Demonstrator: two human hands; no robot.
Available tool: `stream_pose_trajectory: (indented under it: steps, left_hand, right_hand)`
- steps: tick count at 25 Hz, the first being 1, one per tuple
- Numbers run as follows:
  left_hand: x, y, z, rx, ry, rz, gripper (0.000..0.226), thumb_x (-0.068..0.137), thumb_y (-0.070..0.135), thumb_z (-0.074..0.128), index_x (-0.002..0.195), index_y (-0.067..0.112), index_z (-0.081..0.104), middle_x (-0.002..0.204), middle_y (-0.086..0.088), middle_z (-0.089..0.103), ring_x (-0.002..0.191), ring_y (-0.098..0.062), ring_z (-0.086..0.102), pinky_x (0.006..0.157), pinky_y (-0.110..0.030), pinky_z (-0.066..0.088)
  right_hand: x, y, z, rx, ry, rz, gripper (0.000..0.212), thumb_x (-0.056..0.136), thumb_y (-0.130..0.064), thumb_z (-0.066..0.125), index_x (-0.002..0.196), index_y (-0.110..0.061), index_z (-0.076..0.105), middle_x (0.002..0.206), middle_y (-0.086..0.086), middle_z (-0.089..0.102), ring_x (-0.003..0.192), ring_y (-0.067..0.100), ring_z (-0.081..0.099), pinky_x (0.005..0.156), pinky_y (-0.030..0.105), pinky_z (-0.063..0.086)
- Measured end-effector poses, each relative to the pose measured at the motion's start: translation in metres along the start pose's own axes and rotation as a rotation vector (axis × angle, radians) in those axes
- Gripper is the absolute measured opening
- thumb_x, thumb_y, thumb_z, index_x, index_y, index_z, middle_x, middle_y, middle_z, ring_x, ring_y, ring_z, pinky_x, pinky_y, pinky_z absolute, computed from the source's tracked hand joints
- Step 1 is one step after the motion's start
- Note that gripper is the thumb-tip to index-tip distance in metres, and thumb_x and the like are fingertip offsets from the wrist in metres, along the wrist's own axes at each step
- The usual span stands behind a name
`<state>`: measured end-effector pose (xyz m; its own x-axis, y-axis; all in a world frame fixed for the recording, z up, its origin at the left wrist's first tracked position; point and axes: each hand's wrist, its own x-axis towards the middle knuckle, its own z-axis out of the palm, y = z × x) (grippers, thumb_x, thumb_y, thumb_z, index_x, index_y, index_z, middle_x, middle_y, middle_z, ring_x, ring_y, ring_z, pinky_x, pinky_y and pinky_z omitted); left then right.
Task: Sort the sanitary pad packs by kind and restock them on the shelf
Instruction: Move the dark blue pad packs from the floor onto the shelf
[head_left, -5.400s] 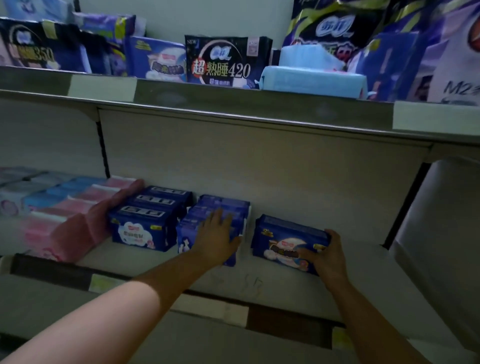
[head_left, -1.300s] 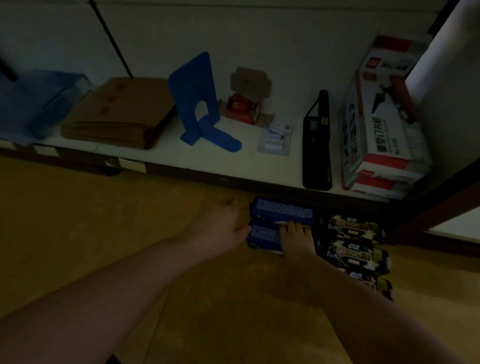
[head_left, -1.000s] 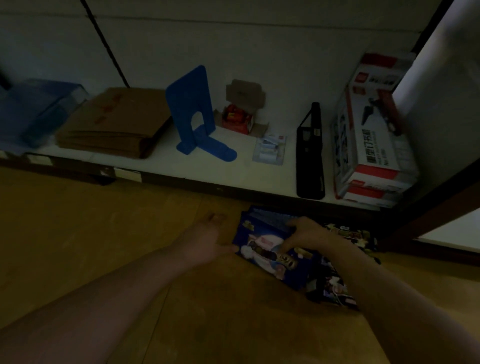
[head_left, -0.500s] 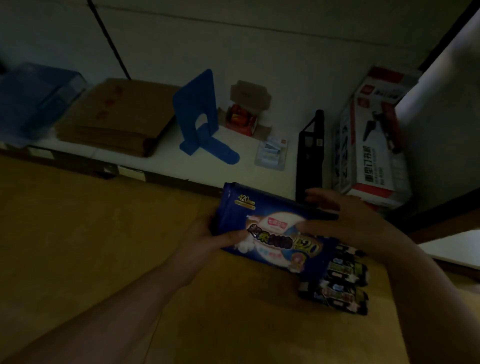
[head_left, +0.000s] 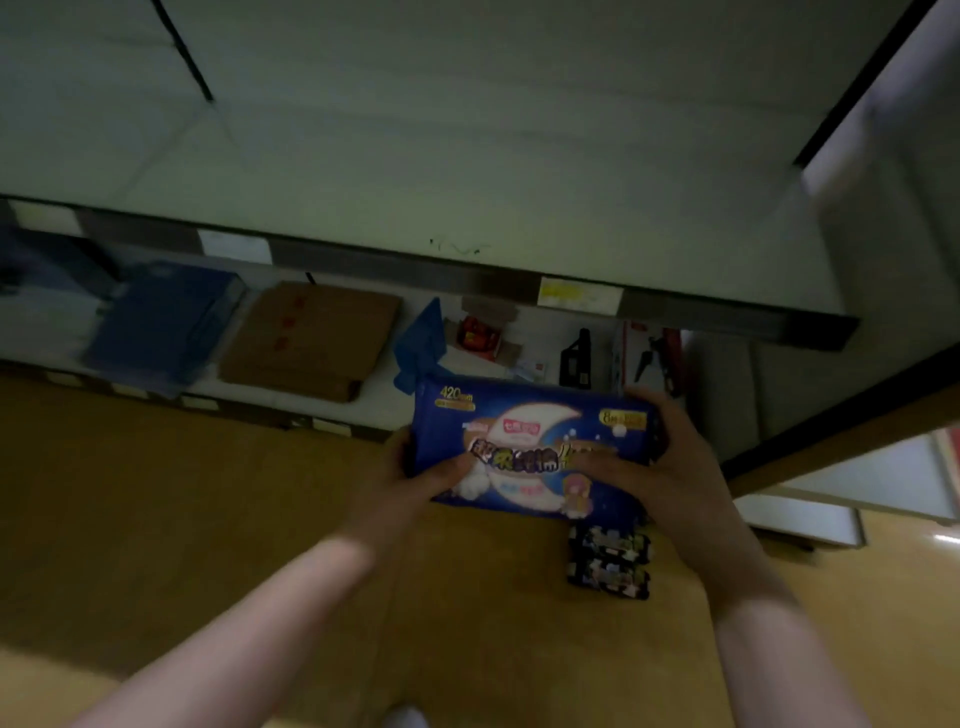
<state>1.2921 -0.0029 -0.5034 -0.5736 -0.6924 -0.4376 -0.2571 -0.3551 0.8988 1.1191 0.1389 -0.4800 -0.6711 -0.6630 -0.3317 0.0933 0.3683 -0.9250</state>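
A: Why both hands on a single pack?

B: It's wide and soft. I'd judge the dark blue plastic pad pack (head_left: 530, 441) marked 420 would sag if held by one end. The left hand (head_left: 415, 478) grips the left end with its thumb across the printed face, and the right hand (head_left: 670, 467) wraps the right end the same way. The print faces the eyes, probably so the kind can be read before shelving.

A: Where is it, then?

B: In the air over the yellow-brown floor (head_left: 156, 519), out in front of the pale shelf board (head_left: 467, 182) and lower than its rail — not yet on it.

A: And the count?

B: One blue pack, in hand. Two black patterned packs (head_left: 608, 564) lie on the floor just beneath, side by side and touching — whether more hide behind the held pack, I can't tell. On the bottom shelf there is one flat brown cardboard box (head_left: 311, 338) and one blue metal bookend (head_left: 421, 338).
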Motion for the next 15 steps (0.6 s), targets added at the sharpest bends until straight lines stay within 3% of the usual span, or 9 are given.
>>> stream_pose_trajectory:
  steps: [3, 5, 8, 11, 13, 15]
  left_hand:
    - [-0.042, 0.079, -0.007, 0.078, -0.077, 0.034, 0.027, 0.075, 0.022, 0.067, 0.096, 0.032, 0.052, 0.099, 0.005, 0.065, 0.086, -0.006, 0.065, 0.072, -0.017, 0.053]
    - [-0.065, 0.121, -0.011, 0.097, -0.111, 0.072, 0.025, 0.081, 0.012, 0.065, 0.096, 0.027, 0.053, 0.095, 0.005, 0.066, 0.076, 0.002, 0.066, 0.064, -0.010, 0.052]
    - [-0.093, 0.175, -0.018, 0.079, -0.149, 0.110, 0.018, 0.082, 0.005, 0.064, 0.095, 0.016, 0.056, 0.094, -0.001, 0.067, 0.070, 0.002, 0.067, 0.059, -0.009, 0.050]
    - [-0.112, 0.220, -0.025, 0.050, -0.174, 0.185, 0.030, 0.078, 0.008, 0.071, 0.103, 0.013, 0.057, 0.097, -0.002, 0.069, 0.076, -0.003, 0.068, 0.061, -0.014, 0.052]
    - [-0.123, 0.249, -0.031, 0.063, -0.199, 0.232, 0.041, 0.067, 0.021, 0.079, 0.102, 0.016, 0.058, 0.097, -0.001, 0.070, 0.078, -0.009, 0.068, 0.062, -0.024, 0.056]
    - [-0.131, 0.276, -0.033, 0.087, -0.231, 0.269, 0.047, 0.063, 0.028, 0.079, 0.103, 0.017, 0.058, 0.100, -0.001, 0.071, 0.086, -0.013, 0.068, 0.071, -0.032, 0.056]
  right_hand:
    - [-0.037, -0.083, -0.010, -0.042, 0.063, -0.050, 0.072, 0.062, -0.012, 0.082, 0.122, -0.026, 0.046, 0.107, -0.005, 0.060, 0.091, 0.010, 0.062, 0.072, 0.027, 0.057]
    - [-0.057, -0.128, -0.015, -0.038, 0.103, -0.078, 0.072, 0.059, -0.006, 0.084, 0.121, -0.021, 0.049, 0.100, -0.006, 0.062, 0.086, 0.006, 0.062, 0.071, 0.024, 0.057]
    - [-0.085, -0.183, -0.022, -0.048, 0.137, -0.122, 0.073, 0.055, -0.010, 0.087, 0.116, -0.023, 0.050, 0.099, -0.002, 0.067, 0.086, 0.012, 0.066, 0.078, 0.031, 0.056]
    - [-0.109, -0.230, -0.024, -0.018, 0.158, -0.175, 0.072, 0.057, -0.008, 0.086, 0.116, -0.024, 0.049, 0.100, -0.004, 0.066, 0.082, 0.006, 0.066, 0.072, 0.020, 0.056]
    - [-0.123, -0.259, -0.024, -0.007, 0.181, -0.234, 0.071, 0.058, -0.004, 0.084, 0.116, -0.024, 0.049, 0.098, -0.005, 0.065, 0.076, 0.002, 0.065, 0.064, 0.015, 0.053]
    - [-0.135, -0.283, -0.026, 0.012, 0.205, -0.288, 0.069, 0.060, 0.000, 0.082, 0.116, -0.023, 0.048, 0.095, -0.005, 0.065, 0.071, -0.001, 0.064, 0.059, 0.013, 0.051]
